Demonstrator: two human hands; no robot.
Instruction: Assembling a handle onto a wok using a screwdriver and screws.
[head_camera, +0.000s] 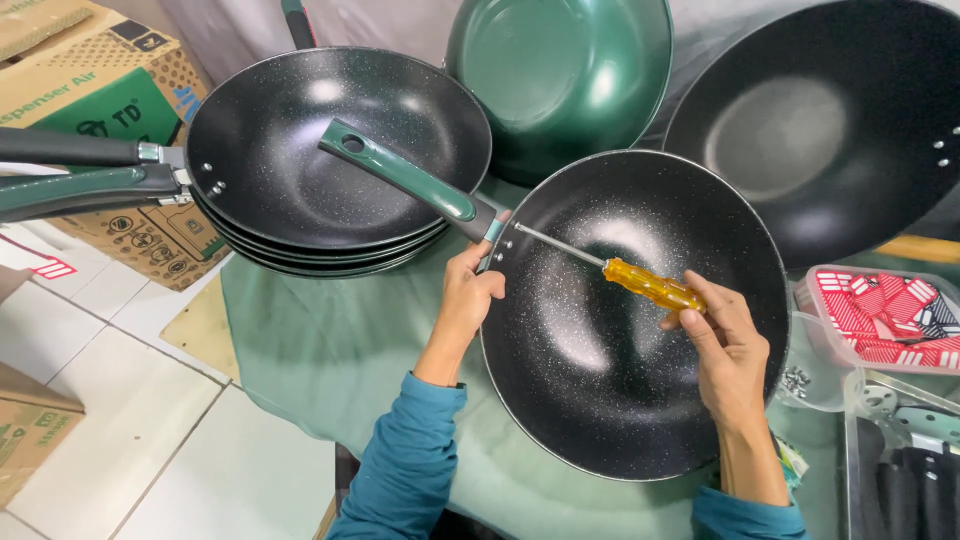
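A black speckled wok (600, 400) lies on a green cloth in front of me. Its green handle (405, 175) points up and to the left, over a stack of pans. My left hand (468, 295) grips the wok's rim where the handle joins it. My right hand (725, 340) holds a screwdriver (650, 285) by its amber handle. The metal shaft runs left across the wok's inside, with its tip at the handle joint.
A stack of finished black pans (300, 150) with handles to the left stands at the back left. An upturned green wok (560, 70) and a bare black wok (830, 120) lean behind. Cardboard boxes (100, 90) sit left; a red packet (880, 315) and trays sit right.
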